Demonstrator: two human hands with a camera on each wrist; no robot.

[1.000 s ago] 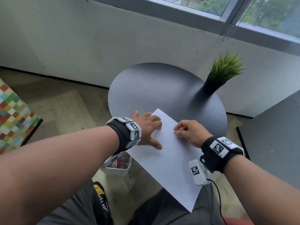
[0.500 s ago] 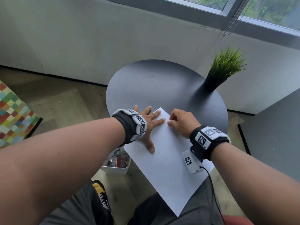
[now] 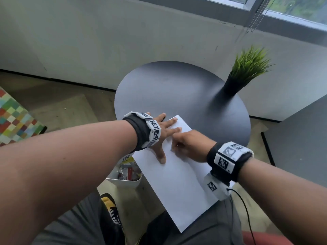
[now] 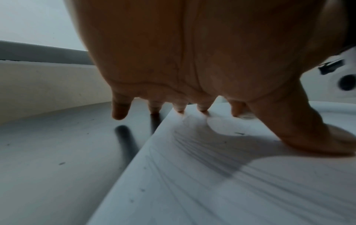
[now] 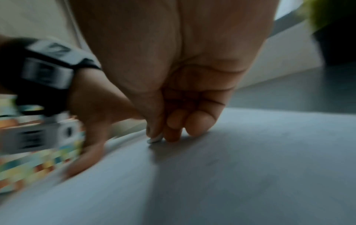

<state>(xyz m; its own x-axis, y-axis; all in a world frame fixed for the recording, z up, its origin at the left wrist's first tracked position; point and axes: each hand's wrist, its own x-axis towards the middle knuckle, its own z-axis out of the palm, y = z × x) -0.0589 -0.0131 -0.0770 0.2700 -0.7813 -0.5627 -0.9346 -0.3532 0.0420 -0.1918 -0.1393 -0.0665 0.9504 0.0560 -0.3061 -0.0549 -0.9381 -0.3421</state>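
A white sheet of paper lies on the round dark table, its near end hanging over the table's edge above my lap. My left hand lies flat on the paper's far left part, fingers spread; two fingers reach past the edge onto the table. In the left wrist view its fingertips and thumb press the paper. My right hand is curled, knuckles up, just right of the left index finger. The right wrist view shows its thumb and fingertips bunched and pressing down on the paper.
A green plant in a black pot stands at the table's far right edge. A white bin with odds and ends sits on the floor under the table's left side. A grey surface lies to the right, a wall behind.
My right hand has slid left across the paper, close to my left hand. The left hand's fingers have spread out flat on the sheet.
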